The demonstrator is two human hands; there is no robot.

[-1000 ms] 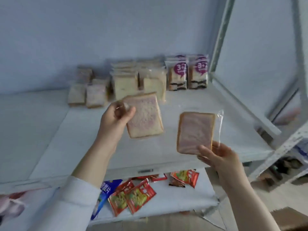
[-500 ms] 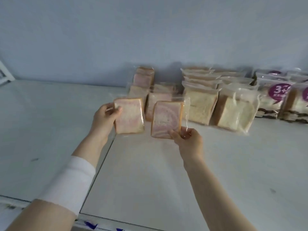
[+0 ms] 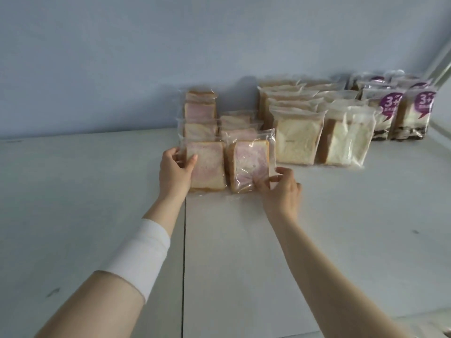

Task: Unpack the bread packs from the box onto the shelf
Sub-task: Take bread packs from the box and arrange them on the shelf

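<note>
Your left hand (image 3: 175, 170) grips the left pink pack (image 3: 208, 164) and your right hand (image 3: 281, 191) pinches the right pink pack (image 3: 247, 162), side by side on the shelf (image 3: 244, 252), so slide both gently toward 12 o'clock against the pink rows (image 3: 200, 112), then let go slowly.

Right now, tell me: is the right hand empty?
No, the right hand pinches the lower right corner of a pink-swirled bread pack in clear plastic on the white shelf.

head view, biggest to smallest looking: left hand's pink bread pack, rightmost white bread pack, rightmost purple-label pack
1. rightmost white bread pack
2. tie: pink bread pack in left hand, rightmost purple-label pack look alike
</note>
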